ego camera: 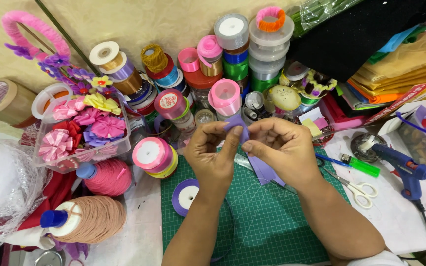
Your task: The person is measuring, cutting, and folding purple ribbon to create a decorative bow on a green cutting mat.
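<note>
A table [400,221] carries a green cutting mat [267,221], ribbon spools [154,155], scissors [356,187], a blue glue gun [403,167]

We see a purple ribbon [260,167] over a green cutting mat [272,216] with a pale grid, a blue glue gun [403,167], and pink spools [225,96].

Lavender ribbon strip [261,167], pinched and folded at its upper end.

Satin finish, pale purple, flat and fairly wide. Upper end bent over into a small fold, clamped between fingers [232,140] of left hand [212,153] and right hand [283,148]. Held above green cutting mat [267,221]. Loose tail hanging down and to the right beneath the right palm, cut end close to the mat; contact there not discernible.
</note>
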